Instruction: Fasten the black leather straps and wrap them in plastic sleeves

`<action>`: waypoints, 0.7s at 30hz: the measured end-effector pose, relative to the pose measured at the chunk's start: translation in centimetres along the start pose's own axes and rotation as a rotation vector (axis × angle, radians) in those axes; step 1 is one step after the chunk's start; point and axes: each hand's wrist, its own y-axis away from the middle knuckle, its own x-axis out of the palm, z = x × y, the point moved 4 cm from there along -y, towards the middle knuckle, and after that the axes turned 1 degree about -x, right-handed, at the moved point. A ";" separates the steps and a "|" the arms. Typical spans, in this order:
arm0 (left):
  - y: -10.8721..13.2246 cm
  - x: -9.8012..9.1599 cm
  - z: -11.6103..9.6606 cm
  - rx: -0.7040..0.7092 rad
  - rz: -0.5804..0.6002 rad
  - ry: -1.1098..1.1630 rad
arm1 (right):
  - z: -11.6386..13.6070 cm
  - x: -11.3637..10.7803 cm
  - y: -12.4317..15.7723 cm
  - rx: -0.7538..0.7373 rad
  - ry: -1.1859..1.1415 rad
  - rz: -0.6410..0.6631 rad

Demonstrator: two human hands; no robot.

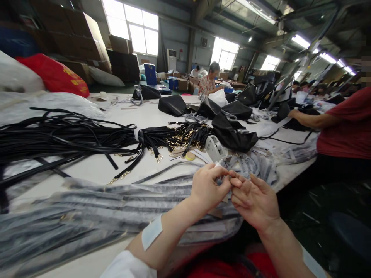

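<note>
My left hand (pixel 207 187) and my right hand (pixel 255 199) meet just above the near edge of the white table (pixel 98 170). Both pinch the end of a plastic-wrapped strap (pixel 232 178) between fingertips; the small piece between them is hard to make out. Under my hands lies a pile of plastic-wrapped straps (pixel 116 208), spread across the table's near side. Just beyond my hands stands a white tape dispenser (pixel 213 147) with a small roll of tape (pixel 190 156) beside it.
A thick bundle of black straps with gold clasps (pixel 87 139) lies across the table's left. Several black bags (pixel 232 133) sit further back. A person in a red shirt (pixel 344 127) works at the right; another person (pixel 208 83) sits far back. Cardboard boxes (pixel 78 38) stack at the left.
</note>
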 end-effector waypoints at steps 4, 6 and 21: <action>-0.2 -0.4 0.3 0.016 -0.042 -0.092 | -0.3 -0.9 -0.2 0.009 0.113 -0.099; -0.4 -0.6 0.4 0.021 -0.041 -0.119 | -0.3 -1.4 -0.4 -0.010 0.224 -0.165; -0.4 1.7 0.8 -0.008 0.264 0.260 | 1.9 -1.9 0.5 -0.408 0.701 -0.338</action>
